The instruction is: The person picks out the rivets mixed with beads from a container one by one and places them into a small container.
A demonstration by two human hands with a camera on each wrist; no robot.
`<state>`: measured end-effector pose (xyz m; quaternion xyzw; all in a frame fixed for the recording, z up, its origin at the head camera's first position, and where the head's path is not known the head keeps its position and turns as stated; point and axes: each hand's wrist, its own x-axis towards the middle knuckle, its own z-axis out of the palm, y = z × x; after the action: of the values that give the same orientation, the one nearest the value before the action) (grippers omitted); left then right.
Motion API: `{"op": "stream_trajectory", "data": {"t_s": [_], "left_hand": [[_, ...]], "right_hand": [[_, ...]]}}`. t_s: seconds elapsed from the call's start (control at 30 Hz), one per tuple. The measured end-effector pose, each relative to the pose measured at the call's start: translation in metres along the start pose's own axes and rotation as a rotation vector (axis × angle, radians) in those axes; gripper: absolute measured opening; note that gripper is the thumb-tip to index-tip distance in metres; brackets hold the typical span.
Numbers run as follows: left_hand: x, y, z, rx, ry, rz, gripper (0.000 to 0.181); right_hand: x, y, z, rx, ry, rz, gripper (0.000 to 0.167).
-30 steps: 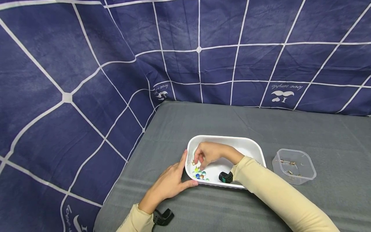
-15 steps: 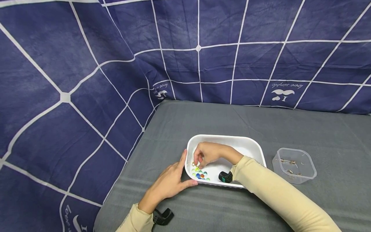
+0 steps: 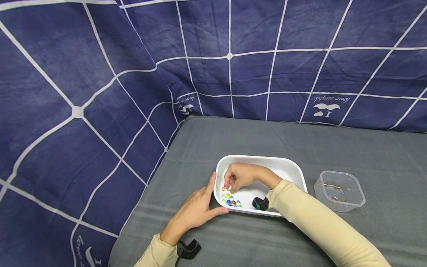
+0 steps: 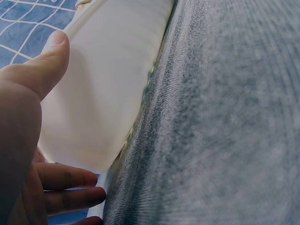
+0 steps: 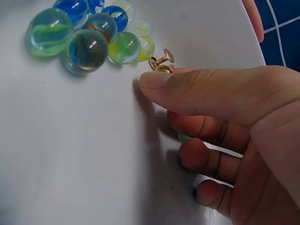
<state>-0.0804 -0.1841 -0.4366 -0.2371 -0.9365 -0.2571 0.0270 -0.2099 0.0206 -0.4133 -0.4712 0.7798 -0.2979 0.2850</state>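
Note:
A white tray (image 3: 287, 163) holds glass marbles (image 3: 230, 202) and small gold-coloured metal studs (image 3: 224, 188) at its left end. My right hand (image 3: 241, 175) reaches down into the tray. In the right wrist view, its thumb and index finger pinch at a gold stud (image 5: 164, 56) with a flat head and a ring-like part; the thumb partly covers it. Marbles (image 5: 86, 50) lie just beyond the thumb tip. My left hand (image 3: 197, 207) rests against the tray's left end, fingers extended along the outer wall and thumb at the front rim. The left wrist view shows that thumb beside the tray wall (image 4: 98, 93).
A clear plastic box (image 3: 339, 193) with several gold metal pieces stands right of the tray. Grey cloth (image 3: 233, 137) covers the table. A blue curtain (image 3: 253, 74) with white lines hangs behind and at the left.
The right fingers have shifted slightly among the studs at the tray's left end. A greenish marble has rolled a little to the right and nearer. My left hand has stayed in place.

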Motion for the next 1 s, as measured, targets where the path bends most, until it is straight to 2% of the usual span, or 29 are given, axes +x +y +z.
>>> {"op": "stream_trajectory", "data": {"t_s": [0.5,1.0], "left_hand": [[0.0,0.001,-0.001,0.007,0.002,0.01,0.11],[0.001,0.0,-0.001,0.016,0.001,0.002,0.111]], "right_hand": [[-0.006,-0.003,-0.008,0.029,0.01,0.004,0.011],[-0.018,-0.008,-0.027,0.002,0.108,-0.036,0.009]]}}
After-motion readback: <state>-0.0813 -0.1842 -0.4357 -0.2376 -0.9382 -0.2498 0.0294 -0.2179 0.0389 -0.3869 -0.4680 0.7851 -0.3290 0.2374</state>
